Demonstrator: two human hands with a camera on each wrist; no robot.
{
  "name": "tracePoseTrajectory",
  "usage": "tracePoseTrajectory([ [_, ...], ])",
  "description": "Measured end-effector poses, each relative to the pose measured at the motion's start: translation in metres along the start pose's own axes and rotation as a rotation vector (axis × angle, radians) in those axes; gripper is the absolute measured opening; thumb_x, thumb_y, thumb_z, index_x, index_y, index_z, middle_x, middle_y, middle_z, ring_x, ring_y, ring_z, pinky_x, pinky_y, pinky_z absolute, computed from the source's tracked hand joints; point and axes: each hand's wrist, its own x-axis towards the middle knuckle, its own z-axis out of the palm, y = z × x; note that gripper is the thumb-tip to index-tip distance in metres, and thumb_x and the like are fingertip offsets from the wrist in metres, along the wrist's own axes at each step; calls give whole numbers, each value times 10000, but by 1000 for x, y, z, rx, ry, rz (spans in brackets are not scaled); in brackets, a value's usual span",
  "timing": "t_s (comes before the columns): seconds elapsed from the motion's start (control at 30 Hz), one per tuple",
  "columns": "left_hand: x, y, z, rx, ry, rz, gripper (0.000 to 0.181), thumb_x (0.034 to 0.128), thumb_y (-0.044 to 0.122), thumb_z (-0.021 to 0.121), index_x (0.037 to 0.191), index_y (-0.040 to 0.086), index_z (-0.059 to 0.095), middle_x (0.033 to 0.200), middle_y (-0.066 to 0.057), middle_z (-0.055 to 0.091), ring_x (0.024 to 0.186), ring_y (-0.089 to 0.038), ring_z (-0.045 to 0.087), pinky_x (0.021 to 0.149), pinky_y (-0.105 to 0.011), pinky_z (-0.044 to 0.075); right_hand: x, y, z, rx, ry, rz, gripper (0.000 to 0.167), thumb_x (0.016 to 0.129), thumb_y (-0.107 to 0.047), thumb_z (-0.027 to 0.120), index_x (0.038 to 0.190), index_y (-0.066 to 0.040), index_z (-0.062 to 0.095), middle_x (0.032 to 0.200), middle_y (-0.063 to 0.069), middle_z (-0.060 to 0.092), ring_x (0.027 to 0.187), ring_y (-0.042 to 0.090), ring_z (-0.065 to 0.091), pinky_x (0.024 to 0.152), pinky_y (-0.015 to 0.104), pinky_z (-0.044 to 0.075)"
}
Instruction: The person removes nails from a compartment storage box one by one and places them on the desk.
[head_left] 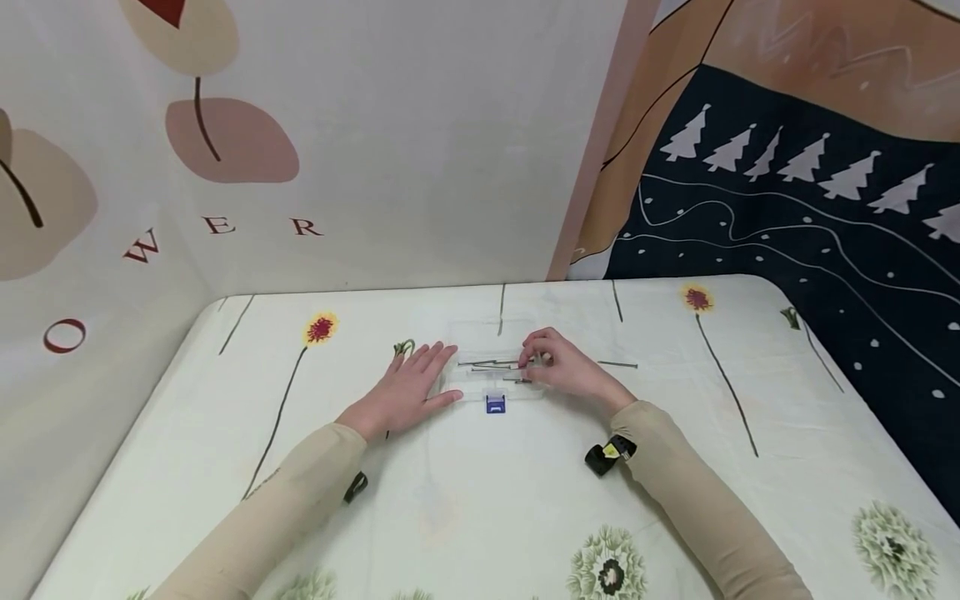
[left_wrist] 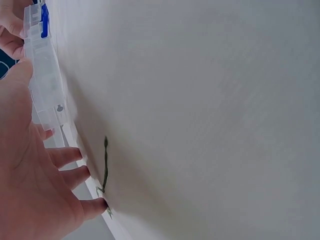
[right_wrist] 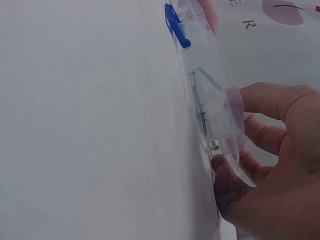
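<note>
A clear plastic compartment box (head_left: pixel 480 392) with a blue latch (head_left: pixel 496 404) at its front lies on the table, its faint transparent lid opened back. Several thin metal nails (head_left: pixel 487 365) lie in it. At the box's left end, my left hand (head_left: pixel 412 387) rests with fingers spread, the thumb by the near corner. My right hand (head_left: pixel 562 364) bends over the right end. In the right wrist view its thumb (right_wrist: pixel 270 100) shows partly through the clear wall, while other fingers curl beside the box. Whether the fingertips pinch a nail is hidden.
Another thin nail-like piece (head_left: pixel 618 364) lies right of the right hand. A flower-printed cloth (head_left: pixel 480 500) covers the table. A black strap with a yellow label (head_left: pixel 611 452) hangs at the right wrist. Printed fabric walls stand behind and to the left.
</note>
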Motion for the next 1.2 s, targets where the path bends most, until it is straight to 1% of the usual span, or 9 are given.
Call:
tracePoseTrajectory([
  [0.1, 0, 0, 0, -1, 1, 2, 795, 965, 573, 445, 1554, 113, 172, 1578, -177, 180, 1436, -372, 145, 1097, -630, 83, -1, -1, -1, 9, 15, -1, 42, 888, -56, 665, 929, -59, 677, 1244, 145, 458, 1156, 310, 445, 944, 445, 393],
  [0.27, 0, 1, 0, 0, -2, -2, 796, 967, 574, 440, 1555, 114, 166, 1580, -174, 174, 1438, -367, 140, 1099, -626, 79, -2, 1, -2, 4, 55, -33, 53, 890, -70, 680, 941, -85, 685, 1182, 100, 522, 1113, 275, 471, 892, 414, 408],
  [0.37, 0, 2, -1, -6, -3, -4, 796, 966, 567, 451, 1555, 112, 168, 1580, -172, 175, 1439, -364, 138, 1101, -624, 74, -3, 3, -4, 7, 107, -32, 70, 894, -69, 678, 960, -85, 696, 1137, 77, 581, 1085, 260, 501, 876, 406, 414],
  [0.5, -1, 3, -2, -14, -2, -2, 793, 965, 557, 464, 1554, 112, 174, 1580, -171, 179, 1440, -365, 136, 1100, -625, 69, -5, 6, -8, 55, 192, -18, 106, 910, -43, 643, 1003, -40, 696, 1057, 83, 652, 1000, 255, 570, 872, 406, 445],
  [0.57, -1, 3, -2, -15, -5, -5, 795, 964, 561, 463, 1555, 118, 170, 1582, -166, 175, 1442, -359, 131, 1102, -621, 67, -5, 7, -9, 80, 232, -18, 117, 913, -29, 638, 1016, -18, 692, 1025, 94, 674, 968, 249, 594, 867, 404, 459],
  [0.73, -1, 3, -1, -13, -7, -9, 798, 963, 566, 459, 1556, 119, 166, 1583, -164, 171, 1442, -359, 129, 1103, -621, 67, -8, 11, -14, 87, 313, -4, 101, 902, -4, 648, 996, -4, 685, 972, 103, 695, 901, 232, 620, 824, 372, 478],
  [0.83, -1, 3, -1, -15, -7, -7, 798, 964, 566, 457, 1556, 118, 164, 1584, -165, 168, 1442, -361, 128, 1102, -622, 67, -10, 13, -17, 93, 335, 6, 94, 896, 0, 655, 985, 10, 682, 954, 114, 697, 865, 242, 629, 795, 367, 488],
  [0.93, -1, 3, -1, -17, -6, -3, 796, 965, 563, 459, 1556, 116, 167, 1582, -168, 171, 1441, -364, 131, 1101, -624, 68, -12, 12, -20, 94, 342, 10, 99, 892, -3, 659, 986, 19, 680, 952, 120, 694, 864, 247, 634, 786, 363, 495],
  [1.2, -1, 4, -2, -18, -3, -3, 791, 968, 551, 462, 1553, 107, 169, 1581, -172, 172, 1439, -367, 135, 1099, -626, 72, -19, 14, -28, 87, 332, 4, 103, 897, -13, 654, 993, 19, 675, 955, 117, 686, 880, 235, 625, 806, 352, 488],
])
